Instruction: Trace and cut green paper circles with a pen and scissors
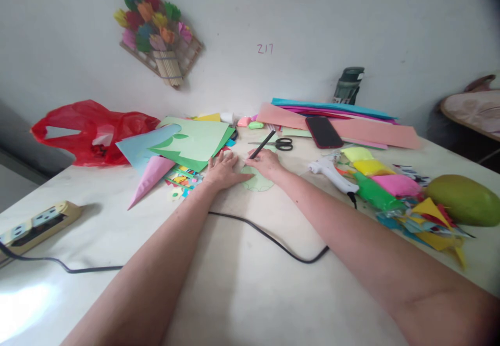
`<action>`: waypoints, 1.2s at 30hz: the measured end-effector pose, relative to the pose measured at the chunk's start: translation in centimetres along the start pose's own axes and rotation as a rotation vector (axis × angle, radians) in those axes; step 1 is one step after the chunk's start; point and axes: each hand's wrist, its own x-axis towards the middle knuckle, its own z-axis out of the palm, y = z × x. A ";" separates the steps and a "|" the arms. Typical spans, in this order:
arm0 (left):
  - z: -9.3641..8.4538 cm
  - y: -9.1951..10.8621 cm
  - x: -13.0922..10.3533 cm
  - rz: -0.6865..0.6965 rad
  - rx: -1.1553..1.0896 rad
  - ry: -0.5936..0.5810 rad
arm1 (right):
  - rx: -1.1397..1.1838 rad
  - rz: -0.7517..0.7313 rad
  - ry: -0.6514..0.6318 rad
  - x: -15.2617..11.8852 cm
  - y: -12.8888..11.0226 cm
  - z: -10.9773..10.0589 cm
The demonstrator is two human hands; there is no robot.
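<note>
My right hand (267, 164) is closed around a black pen (262, 145), its lower end near a pale green paper piece (258, 181) with a scalloped edge. Flat on the table, its fingers spread, my left hand (224, 171) touches that paper's left side with the thumb. Black-handled scissors (284, 144) lie just beyond my right hand. Green sheets (195, 140) and a pink paper cone (150, 176) are to the left of my left hand, beside small colourful paper scraps (183, 180).
A white glue gun (334, 175), a phone (324, 131), clay packets (375, 187) and a green fruit (463, 200) lie on the right. A red bag (94, 132) and power strip (42, 223) sit left. A black cable (269, 236) crosses the table.
</note>
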 end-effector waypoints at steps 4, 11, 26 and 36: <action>-0.1 0.0 -0.1 -0.003 0.002 -0.002 | 0.000 0.005 -0.004 0.0 0.1 0.0; -0.3 0.2 -0.2 0.008 0.012 -0.009 | 0.007 0.026 -0.011 -0.1 -0.2 -0.2; -0.2 0.2 -0.2 0.010 0.013 -0.011 | 0.041 0.033 -0.007 0.1 0.1 -0.1; -0.4 0.3 -0.3 0.008 -0.002 -0.012 | 0.044 0.039 -0.001 0.1 0.0 -0.3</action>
